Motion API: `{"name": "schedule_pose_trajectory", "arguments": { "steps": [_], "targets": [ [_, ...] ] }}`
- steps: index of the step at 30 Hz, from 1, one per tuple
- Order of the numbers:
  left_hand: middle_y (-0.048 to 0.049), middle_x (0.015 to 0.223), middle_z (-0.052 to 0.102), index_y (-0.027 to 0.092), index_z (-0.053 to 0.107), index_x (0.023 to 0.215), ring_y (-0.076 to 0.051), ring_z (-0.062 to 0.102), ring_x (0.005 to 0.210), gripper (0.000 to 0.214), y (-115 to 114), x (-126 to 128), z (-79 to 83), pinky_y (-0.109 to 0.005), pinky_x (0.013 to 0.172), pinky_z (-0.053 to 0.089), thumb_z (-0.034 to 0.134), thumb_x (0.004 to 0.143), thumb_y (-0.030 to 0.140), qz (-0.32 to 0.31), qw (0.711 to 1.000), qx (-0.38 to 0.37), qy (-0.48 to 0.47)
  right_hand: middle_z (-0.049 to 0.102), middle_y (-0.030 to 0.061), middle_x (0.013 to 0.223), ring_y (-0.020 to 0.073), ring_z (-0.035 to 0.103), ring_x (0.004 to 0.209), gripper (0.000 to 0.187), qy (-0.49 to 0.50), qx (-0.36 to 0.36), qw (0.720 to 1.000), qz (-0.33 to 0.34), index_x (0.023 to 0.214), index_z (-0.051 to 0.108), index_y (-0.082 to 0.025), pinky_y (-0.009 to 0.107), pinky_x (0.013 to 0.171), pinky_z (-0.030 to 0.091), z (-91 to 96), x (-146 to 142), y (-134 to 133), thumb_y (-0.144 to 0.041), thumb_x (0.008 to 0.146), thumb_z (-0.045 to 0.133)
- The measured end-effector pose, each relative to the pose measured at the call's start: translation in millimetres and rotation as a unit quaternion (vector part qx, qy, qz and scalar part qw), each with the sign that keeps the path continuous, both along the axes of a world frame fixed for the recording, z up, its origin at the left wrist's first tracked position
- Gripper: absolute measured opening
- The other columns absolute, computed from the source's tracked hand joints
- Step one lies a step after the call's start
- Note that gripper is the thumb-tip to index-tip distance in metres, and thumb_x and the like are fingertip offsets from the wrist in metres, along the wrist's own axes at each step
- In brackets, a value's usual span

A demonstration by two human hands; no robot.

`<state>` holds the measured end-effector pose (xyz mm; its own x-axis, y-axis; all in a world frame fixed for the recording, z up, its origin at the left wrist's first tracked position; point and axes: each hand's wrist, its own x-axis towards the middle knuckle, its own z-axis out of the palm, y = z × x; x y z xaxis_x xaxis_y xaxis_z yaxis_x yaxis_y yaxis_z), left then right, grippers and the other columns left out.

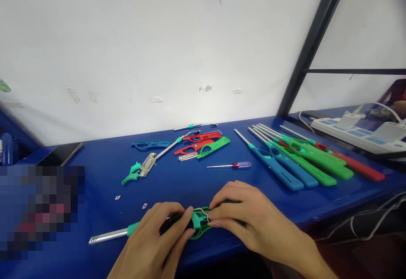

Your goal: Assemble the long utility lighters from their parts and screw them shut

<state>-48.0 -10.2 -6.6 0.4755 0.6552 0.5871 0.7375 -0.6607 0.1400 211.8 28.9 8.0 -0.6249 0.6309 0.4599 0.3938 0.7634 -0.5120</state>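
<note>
A long-necked gas lighter [203, 228] lies opened at the table's front edge, its green shell showing the insides. From its left end sticks a silver metal tube [109, 236] with a teal collar. My left hand [158, 232] is closed around the lighter's middle, by a black part and the teal trigger [197, 220]. My right hand [244, 215] pinches at the inner parts near a thin white wire [204, 212]; its fingertips hide exactly what they grip. Behind the hands a screwdriver [236, 165] with a purple, see-through handle lies on the table.
Several whole lighters [285, 167] in blue, green and red lie on the right. Loose shells [203, 146], a clear gas tank [147, 165] and teal triggers [132, 174] lie at the back. A phone [60, 154] is at left, a power strip [358, 133] at far right.
</note>
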Motion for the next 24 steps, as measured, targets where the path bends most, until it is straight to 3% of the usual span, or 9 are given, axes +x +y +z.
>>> {"name": "schedule_pose_trajectory", "arguments": {
  "steps": [9,14,24],
  "targets": [
    [-0.0024,0.096,0.069,0.022,0.067,0.124,-0.016,0.066,0.073,0.034,5.3,-2.0,2.4,-0.027,0.064,0.057,0.036,0.112,0.014,-0.019,0.996,0.001,0.082,0.078,0.0022,0.102,0.0168,0.068,0.093,0.016,0.033,-0.041,0.998,0.034,0.099,0.081,-0.022,0.028,0.087,0.051,1.2,-1.1,6.7,-0.027,0.106,0.067],
    [-0.0027,0.094,0.067,0.021,0.067,0.123,-0.017,0.067,0.075,0.03,4.5,-0.8,-0.3,-0.031,0.068,0.057,0.039,0.113,0.017,-0.01,0.996,0.008,0.083,0.077,0.0001,0.096,0.0157,0.067,0.092,0.009,0.038,-0.096,0.995,0.014,0.091,0.078,-0.021,0.025,0.085,0.051,4.0,-3.9,10.3,-0.023,0.1,0.076],
    [-0.0031,0.094,0.067,0.021,0.068,0.123,-0.017,0.065,0.073,0.028,3.8,3.4,1.0,-0.029,0.067,0.056,0.041,0.113,0.018,-0.013,0.999,0.004,0.044,0.076,0.0001,0.096,0.0156,0.065,0.092,0.014,0.035,-0.075,0.996,0.026,0.095,0.075,-0.02,0.026,0.085,0.049,-0.2,-2.8,9.8,-0.028,0.105,0.07]
  ]
}}
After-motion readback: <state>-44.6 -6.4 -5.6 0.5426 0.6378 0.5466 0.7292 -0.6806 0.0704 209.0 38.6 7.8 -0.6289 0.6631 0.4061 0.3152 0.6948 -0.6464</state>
